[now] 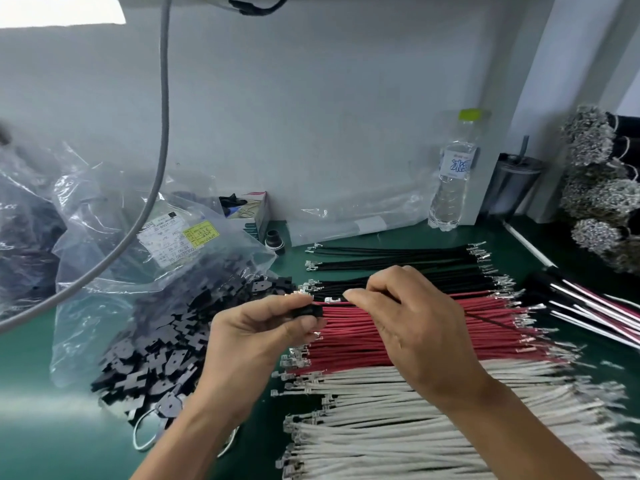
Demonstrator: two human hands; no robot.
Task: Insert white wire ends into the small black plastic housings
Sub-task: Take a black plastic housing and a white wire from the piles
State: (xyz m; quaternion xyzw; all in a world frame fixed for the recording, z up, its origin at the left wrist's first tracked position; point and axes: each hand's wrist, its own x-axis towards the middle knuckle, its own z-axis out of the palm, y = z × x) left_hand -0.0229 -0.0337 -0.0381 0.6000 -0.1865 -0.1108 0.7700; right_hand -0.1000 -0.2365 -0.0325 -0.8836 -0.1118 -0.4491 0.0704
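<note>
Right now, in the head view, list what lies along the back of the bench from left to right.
Plastic bags → small box → black cap → water bottle → dark tumbler → bundled wire ends.

Open clear plastic bag of small black plastic housings [166,344] lies left on green mat [31,393]. Right of it, rows of wires: black wires [398,258] rearmost, red wires [363,337] in the middle, white wires [398,417] nearest. Clear water bottle [452,178] stands behind the rows against the wall.
</note>
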